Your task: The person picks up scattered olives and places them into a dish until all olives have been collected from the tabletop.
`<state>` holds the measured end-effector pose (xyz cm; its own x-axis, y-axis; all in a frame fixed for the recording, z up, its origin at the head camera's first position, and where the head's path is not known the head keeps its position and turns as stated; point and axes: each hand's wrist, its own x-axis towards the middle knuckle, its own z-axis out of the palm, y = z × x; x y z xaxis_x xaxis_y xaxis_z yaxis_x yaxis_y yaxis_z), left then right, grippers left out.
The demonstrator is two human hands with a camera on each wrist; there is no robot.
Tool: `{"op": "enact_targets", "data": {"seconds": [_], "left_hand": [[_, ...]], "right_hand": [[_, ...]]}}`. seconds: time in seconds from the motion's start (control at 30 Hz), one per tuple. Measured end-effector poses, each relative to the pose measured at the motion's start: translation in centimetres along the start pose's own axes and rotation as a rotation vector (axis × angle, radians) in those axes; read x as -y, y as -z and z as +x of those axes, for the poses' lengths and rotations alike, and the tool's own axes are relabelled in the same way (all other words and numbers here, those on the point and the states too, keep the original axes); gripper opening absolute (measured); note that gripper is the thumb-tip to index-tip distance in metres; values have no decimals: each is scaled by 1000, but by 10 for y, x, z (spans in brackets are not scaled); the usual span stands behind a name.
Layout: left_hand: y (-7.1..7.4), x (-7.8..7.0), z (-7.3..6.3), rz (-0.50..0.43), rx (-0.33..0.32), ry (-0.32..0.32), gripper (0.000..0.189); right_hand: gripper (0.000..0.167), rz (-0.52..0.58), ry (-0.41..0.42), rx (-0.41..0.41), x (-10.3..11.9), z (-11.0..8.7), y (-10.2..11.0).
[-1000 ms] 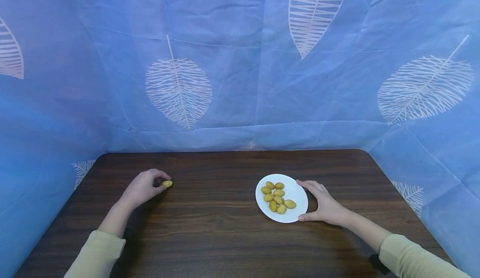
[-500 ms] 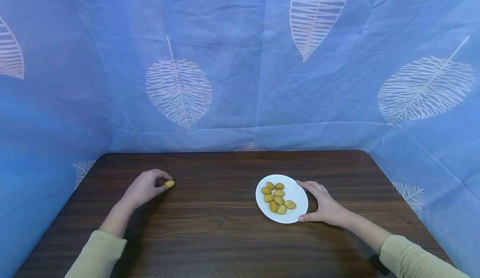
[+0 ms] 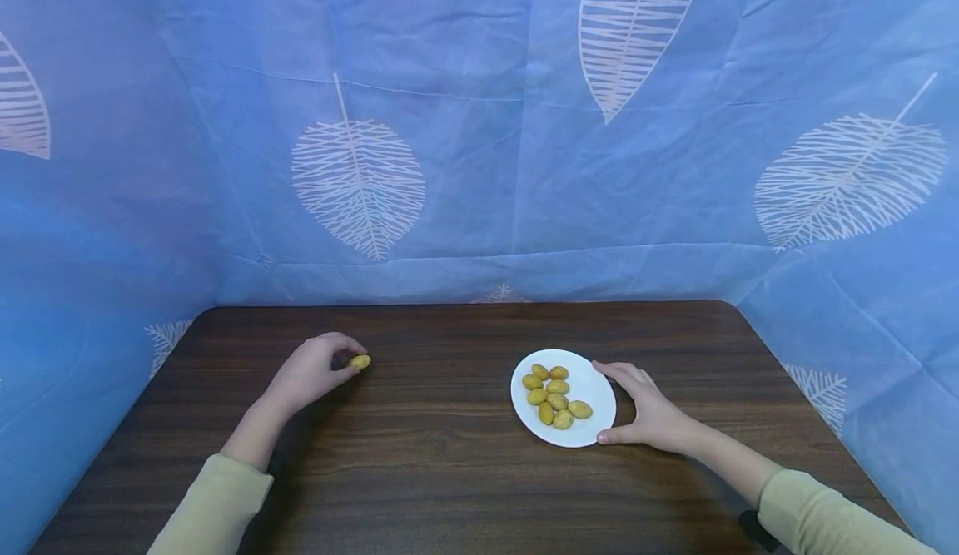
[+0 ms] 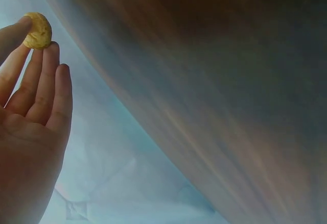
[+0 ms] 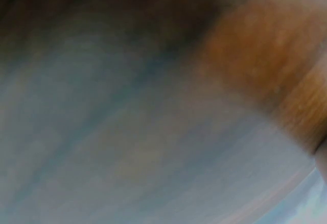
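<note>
Thumb and fingertips of my left hand [image 3: 309,374] pinch a small yellow oval fruit [image 3: 361,362] over the left half of the table. In the left wrist view the fruit [image 4: 38,31] has mottled skin and sits between the thumb and fingertips; the other fingers extend below it. A round white plate [image 3: 595,409] lies right of centre. My right hand [image 3: 650,412] holds its right rim, the thumb at the near side and the fingers at the far side. Several similar yellow fruits [image 3: 557,386] rest on the plate, mostly toward its left and middle.
The dark wood-grain table [image 3: 442,488] has rounded far corners. A blue cloth [image 3: 479,164] with white leaf prints hangs behind it and along both sides. The right wrist view is mostly a blurred tabletop [image 5: 127,147].
My left hand has moved to the right and slightly away from me, carrying the fruit toward the plate. The right hand and plate stay practically where they were.
</note>
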<state>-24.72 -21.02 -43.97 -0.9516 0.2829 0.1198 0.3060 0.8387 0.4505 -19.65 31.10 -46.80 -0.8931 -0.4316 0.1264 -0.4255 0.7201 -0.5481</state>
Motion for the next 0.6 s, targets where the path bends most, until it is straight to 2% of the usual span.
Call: {"op": "enact_targets", "data": {"seconds": [0.6], "left_hand": [[-19,-28,21,-15,-14,-53,20]], "right_hand": [[106,-7,3,-4,-2,1,-1]]}}
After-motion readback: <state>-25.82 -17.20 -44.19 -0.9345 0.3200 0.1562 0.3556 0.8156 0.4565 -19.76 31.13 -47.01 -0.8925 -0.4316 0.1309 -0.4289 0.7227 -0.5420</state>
